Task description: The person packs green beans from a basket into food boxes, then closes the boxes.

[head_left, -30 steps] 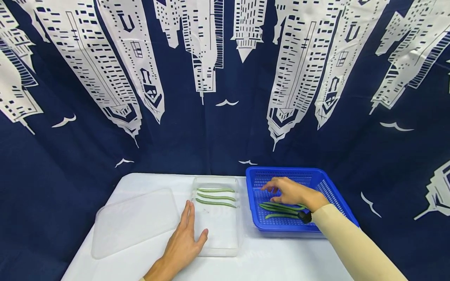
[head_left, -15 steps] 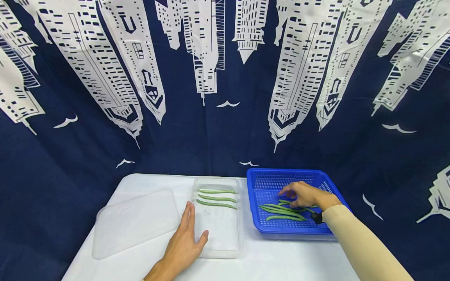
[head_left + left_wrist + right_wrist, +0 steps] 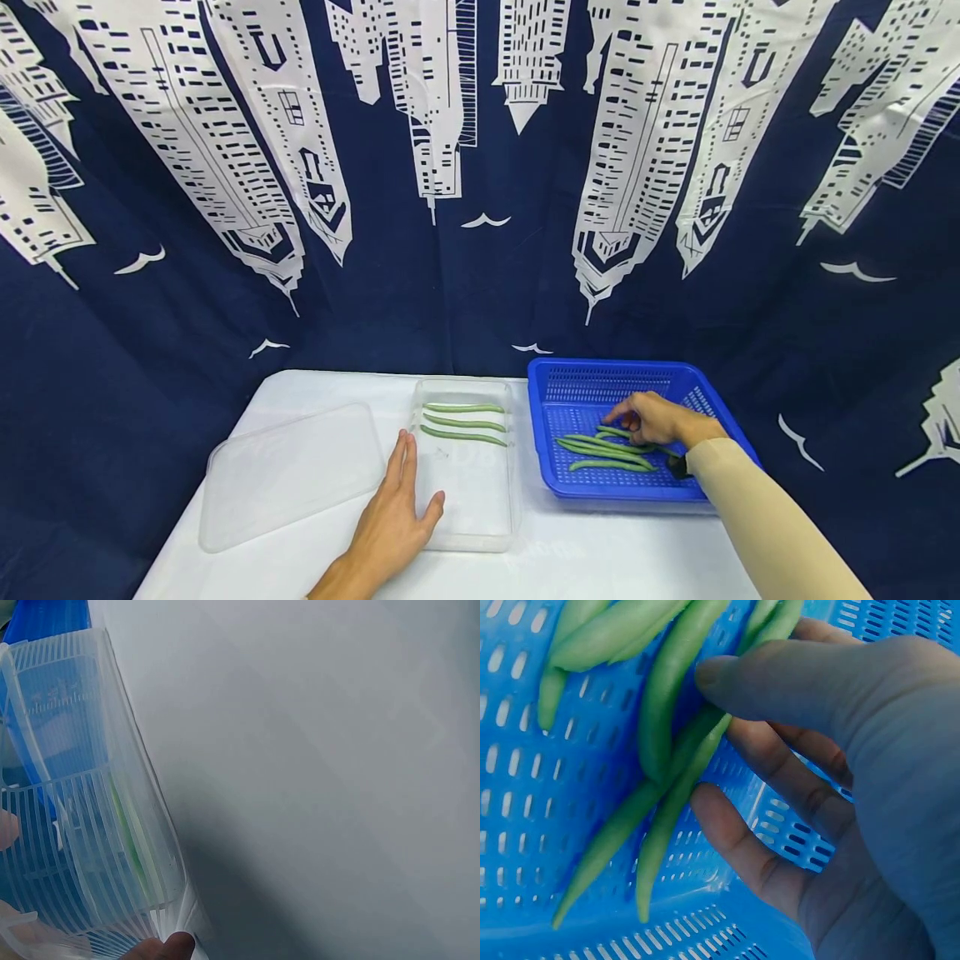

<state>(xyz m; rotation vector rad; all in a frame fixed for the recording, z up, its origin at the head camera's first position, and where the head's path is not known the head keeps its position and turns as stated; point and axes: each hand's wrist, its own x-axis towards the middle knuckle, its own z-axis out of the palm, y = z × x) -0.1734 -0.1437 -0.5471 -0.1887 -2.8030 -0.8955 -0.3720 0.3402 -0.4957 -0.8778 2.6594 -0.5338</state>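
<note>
My right hand [image 3: 651, 418] is down in the blue basket [image 3: 534, 421], among several loose green beans [image 3: 600, 450]. In the right wrist view, its thumb lies over a slim green bean [image 3: 664, 825] and the fingertips curl in from the other side, pinching it. My left hand [image 3: 392, 517] lies with straight fingers along the left side of a clear plastic container [image 3: 472, 540]. Inside that container, three green beans [image 3: 463, 422] lie in parallel across the far end. The left wrist view catches fingertips [image 3: 178, 945] at the container's ribbed wall.
A translucent lid [image 3: 288, 475] lies flat at the left, close to the left hand. White cloth covers the table [image 3: 600, 558]. Behind its far edge hangs a dark blue curtain [image 3: 405, 308] with white buildings.
My right hand has shifted right within the basket and lowered to the beans, its fingers closing in. More beans show to its left. The left hand stays put.
</note>
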